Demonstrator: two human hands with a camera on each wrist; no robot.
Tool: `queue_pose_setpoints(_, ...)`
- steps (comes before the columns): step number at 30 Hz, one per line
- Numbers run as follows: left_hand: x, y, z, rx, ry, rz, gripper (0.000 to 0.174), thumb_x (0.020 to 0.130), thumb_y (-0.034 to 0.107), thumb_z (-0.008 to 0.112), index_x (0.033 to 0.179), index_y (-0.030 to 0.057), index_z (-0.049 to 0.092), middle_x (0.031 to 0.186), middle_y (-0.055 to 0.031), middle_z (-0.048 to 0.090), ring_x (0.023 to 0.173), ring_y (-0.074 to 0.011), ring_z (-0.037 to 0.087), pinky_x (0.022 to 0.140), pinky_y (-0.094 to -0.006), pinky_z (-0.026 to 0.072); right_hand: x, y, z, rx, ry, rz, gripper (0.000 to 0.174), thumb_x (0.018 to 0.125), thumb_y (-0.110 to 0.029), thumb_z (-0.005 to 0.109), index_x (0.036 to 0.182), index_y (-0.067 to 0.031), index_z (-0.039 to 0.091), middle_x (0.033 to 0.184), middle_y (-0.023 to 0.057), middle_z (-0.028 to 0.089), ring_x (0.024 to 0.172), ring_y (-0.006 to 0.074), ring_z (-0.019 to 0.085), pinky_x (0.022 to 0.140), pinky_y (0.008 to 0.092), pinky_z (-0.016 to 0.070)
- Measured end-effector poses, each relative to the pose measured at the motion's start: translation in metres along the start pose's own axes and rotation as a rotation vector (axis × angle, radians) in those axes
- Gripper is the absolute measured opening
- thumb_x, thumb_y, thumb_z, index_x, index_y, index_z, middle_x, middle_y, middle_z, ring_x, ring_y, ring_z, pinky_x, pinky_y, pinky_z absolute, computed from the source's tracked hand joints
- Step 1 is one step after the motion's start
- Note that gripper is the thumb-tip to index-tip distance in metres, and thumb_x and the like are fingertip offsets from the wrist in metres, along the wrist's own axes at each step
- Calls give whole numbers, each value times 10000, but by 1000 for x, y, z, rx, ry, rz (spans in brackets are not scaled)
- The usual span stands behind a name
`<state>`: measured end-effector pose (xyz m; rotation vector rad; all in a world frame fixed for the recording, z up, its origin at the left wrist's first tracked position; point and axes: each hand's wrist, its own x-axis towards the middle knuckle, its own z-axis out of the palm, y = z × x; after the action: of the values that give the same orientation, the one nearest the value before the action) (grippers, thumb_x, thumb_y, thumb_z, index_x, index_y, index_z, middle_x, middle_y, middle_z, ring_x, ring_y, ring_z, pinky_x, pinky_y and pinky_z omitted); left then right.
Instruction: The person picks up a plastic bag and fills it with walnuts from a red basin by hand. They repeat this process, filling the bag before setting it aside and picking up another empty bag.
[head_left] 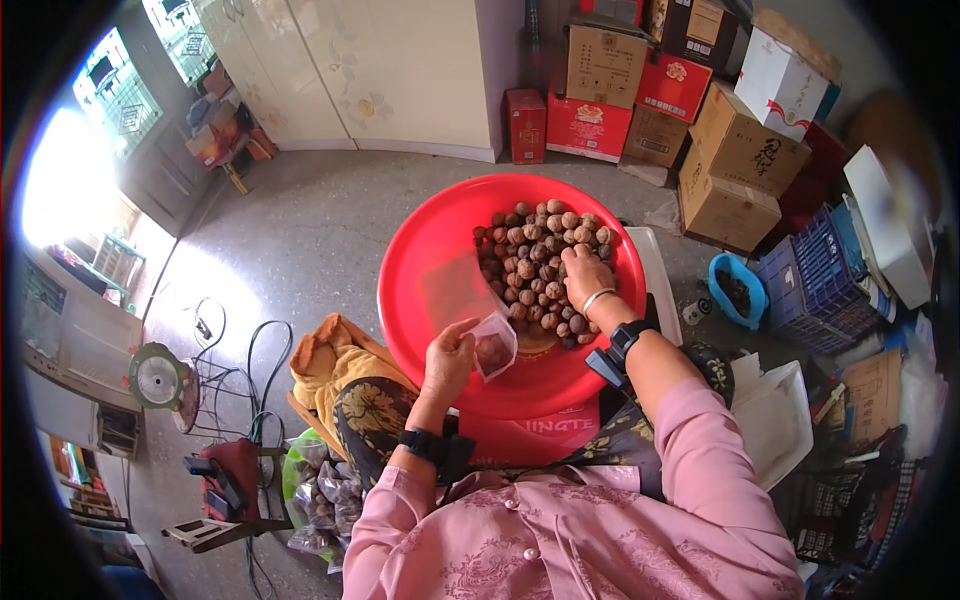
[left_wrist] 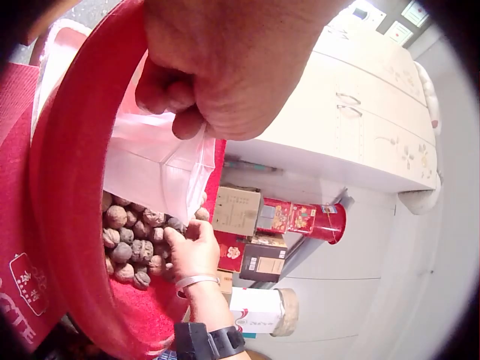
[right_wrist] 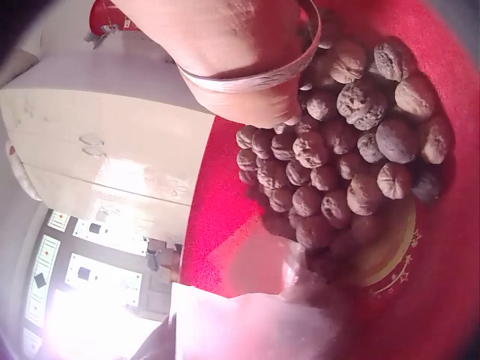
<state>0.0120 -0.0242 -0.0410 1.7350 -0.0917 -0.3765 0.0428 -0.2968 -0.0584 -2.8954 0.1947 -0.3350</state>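
Note:
Walnuts (head_left: 540,250) lie heaped on the right side of a wide red plastic basin (head_left: 415,245), which rests over the person's lap. The left hand (head_left: 450,360) pinches the rim of a clear plastic bag (left_wrist: 161,165) between thumb and curled fingers, above the near part of the basin. Through the bag's film, brown walnut shapes show in the head view. The right hand (head_left: 587,278), with a bracelet at its wrist, reaches down into the walnuts, fingers bent among them. Its fingertips are hidden in the right wrist view, and I cannot tell whether they grip a walnut.
A green basin (head_left: 295,470) of bagged walnuts stands on the floor at left, near a red stool (head_left: 232,480) and loose cables (head_left: 255,400). Stacked cartons (head_left: 740,160), a blue basin (head_left: 738,288) and a blue crate (head_left: 815,285) stand at right.

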Motion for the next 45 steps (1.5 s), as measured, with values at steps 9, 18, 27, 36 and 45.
queue_pose_setpoints(9, 2, 1, 0, 6, 7, -7, 280, 870, 62, 479, 1121, 3, 588, 660, -25, 561, 525, -89, 525, 489, -229, 436, 8, -5, -8, 743, -202, 349, 365, 704, -124, 684, 1023, -24, 539, 961, 131, 606, 876, 254, 568, 749, 345, 459)
queue_pose_setpoints(18, 2, 0, 1, 11, 21, -11, 262, 880, 69, 489, 1113, 10, 593, 705, -23, 569, 588, -80, 526, 533, -231, 448, -12, -57, -60, 1149, -503, 217, 331, 792, -216, 692, 1030, -40, 544, 768, 22, 602, 502, 55, 471, 417, 209, 383)
queue_pose_setpoints(27, 1, 5, 1, -17, 9, -35, 267, 883, 65, 482, 1122, 13, 590, 700, -20, 570, 563, -76, 519, 514, -225, 441, -26, -74, -62, 1025, -607, -13, 339, 818, -306, 675, 1046, -67, 598, 808, 31, 592, 695, 93, 550, 550, 234, 452)
queue_pose_setpoints(36, 0, 7, 0, 24, 6, -33, 280, 882, 83, 476, 1130, 12, 585, 678, -14, 560, 536, -75, 517, 497, -224, 435, -21, -66, -73, 1057, -729, 298, 285, 805, -286, 669, 884, -40, 549, 686, 1, 545, 533, 63, 474, 442, 212, 391)
queue_pose_setpoints(45, -1, 8, 0, -10, 14, -23, 273, 885, 78, 480, 1128, 15, 588, 686, -13, 568, 546, -68, 506, 497, -219, 423, -31, -77, -57, 1187, -655, 34, 275, 766, -145, 700, 974, -40, 555, 801, 19, 574, 658, 88, 557, 573, 220, 472)
